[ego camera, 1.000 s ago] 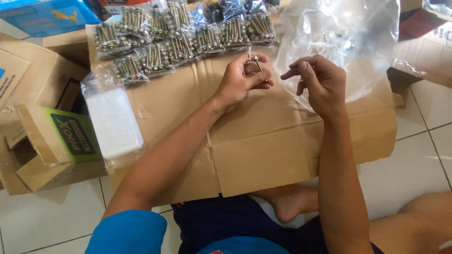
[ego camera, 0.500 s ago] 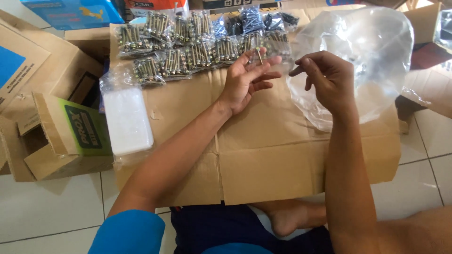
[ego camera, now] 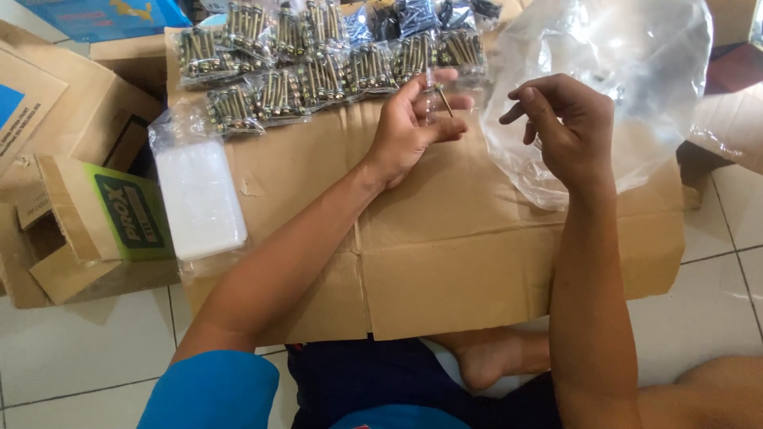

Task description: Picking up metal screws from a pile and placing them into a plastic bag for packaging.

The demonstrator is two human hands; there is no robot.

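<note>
Looks to me like a home packing spot, maybe a small shop's back room: white tiled floor (ego camera: 79, 349), flattened cardboard sheet (ego camera: 477, 262) as work surface, bagged bolts (ego camera: 318, 56) at 12 o'clock, open cartons (ego camera: 71, 230) at 9.

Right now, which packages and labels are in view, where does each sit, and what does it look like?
Small clear bags of screws: rows along the cardboard sheet's far edge.
Small clear bag: pinched in the left hand.
Large clear plastic bag: behind the right hand.
Bag of white pieces: left edge, rectangular.
Open carton with green label: far left.
Blue box: top left.
</note>
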